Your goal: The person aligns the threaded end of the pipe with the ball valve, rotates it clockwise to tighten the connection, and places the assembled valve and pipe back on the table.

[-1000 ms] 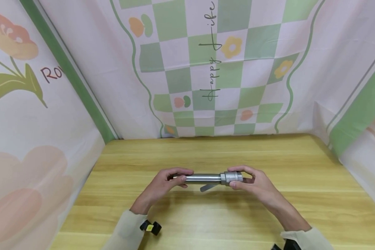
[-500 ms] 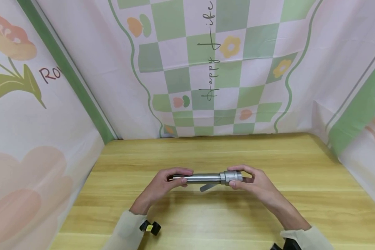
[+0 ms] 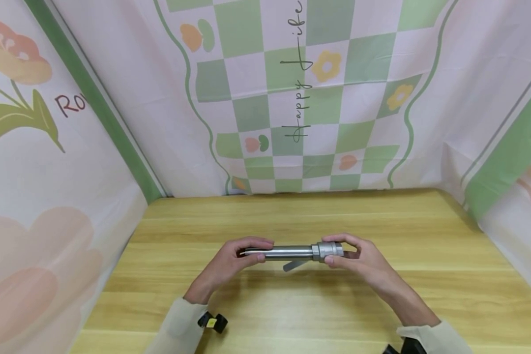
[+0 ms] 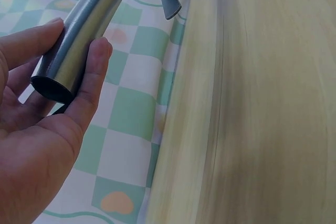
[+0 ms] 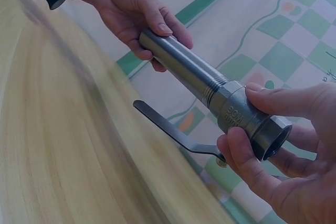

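The left hand (image 3: 231, 258) grips a bare metal pipe (image 3: 287, 253) close to its free end, thumb on one side and fingers on the other, while the right hand (image 3: 369, 259) holds the valve (image 3: 325, 251) at the opposite end between thumb and fingers. Pipe and valve are joined in one line, held roughly level above the wooden table (image 3: 265, 305), with a band of screw threads (image 5: 214, 88) showing just where the pipe enters the valve. A flat lever (image 5: 164, 125) juts from the valve's underside and slants back beside the pipe, its tip apart from both hands. The whole thing looks stiff and hard to damage, probably weighty, with most of that weight likely at the valve end, so support there seems wise. The pipe's smooth, shiny wall may slip under a twist; a full wrap of the fingers would suit it better than a fingertip pinch. The valve's flat-sided end collar (image 5: 270, 134) should give surer purchase, whereas the lever makes a poor handhold, since it would probably swing. As for containers, no box, tray or cup shows; the pipe's open end (image 4: 51, 89) is dark inside, and whether anything lies within cannot be told.
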`<state>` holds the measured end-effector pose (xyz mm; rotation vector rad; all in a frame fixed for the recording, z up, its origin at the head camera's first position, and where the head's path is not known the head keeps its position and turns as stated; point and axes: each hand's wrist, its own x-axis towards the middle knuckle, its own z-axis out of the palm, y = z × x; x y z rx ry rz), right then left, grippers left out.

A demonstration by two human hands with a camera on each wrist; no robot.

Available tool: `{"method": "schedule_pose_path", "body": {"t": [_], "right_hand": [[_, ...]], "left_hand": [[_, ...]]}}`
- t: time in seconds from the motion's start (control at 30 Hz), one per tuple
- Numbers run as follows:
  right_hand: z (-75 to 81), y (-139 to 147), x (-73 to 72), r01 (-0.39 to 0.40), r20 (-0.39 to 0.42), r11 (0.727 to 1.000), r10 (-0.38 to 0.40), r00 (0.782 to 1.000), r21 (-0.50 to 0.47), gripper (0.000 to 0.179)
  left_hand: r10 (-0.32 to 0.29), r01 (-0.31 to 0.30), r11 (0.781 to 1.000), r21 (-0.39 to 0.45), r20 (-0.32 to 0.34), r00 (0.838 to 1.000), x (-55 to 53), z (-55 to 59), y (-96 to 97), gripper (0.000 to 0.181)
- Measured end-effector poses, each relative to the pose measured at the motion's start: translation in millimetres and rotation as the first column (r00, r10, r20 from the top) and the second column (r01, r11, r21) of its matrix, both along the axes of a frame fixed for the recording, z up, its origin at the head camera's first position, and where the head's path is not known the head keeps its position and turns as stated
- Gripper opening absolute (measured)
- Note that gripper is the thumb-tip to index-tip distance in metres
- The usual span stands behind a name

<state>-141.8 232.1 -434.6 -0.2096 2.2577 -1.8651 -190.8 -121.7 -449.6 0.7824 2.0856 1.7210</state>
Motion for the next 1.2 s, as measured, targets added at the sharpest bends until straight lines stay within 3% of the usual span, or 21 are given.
{"method": "schedule_pose_path", "body": {"t": [0.57, 1.2], "right_hand": [[1.2, 0.3, 1.0, -0.001, -0.004, 1.0, 0.001, 1.0, -0.006, 0.056], [2.1, 0.9, 1.3, -0.003, -0.005, 1.0, 0.003, 1.0, 0.002, 0.052]], "left_hand": [[0.007, -0.007, 1.0, -0.019, -0.03, 1.0, 0.5, 0.4, 0.7, 0.035], [0.007, -0.007, 1.0, -0.007, 0.007, 1.0, 2.0, 0.9, 0.9, 0.035]]}}
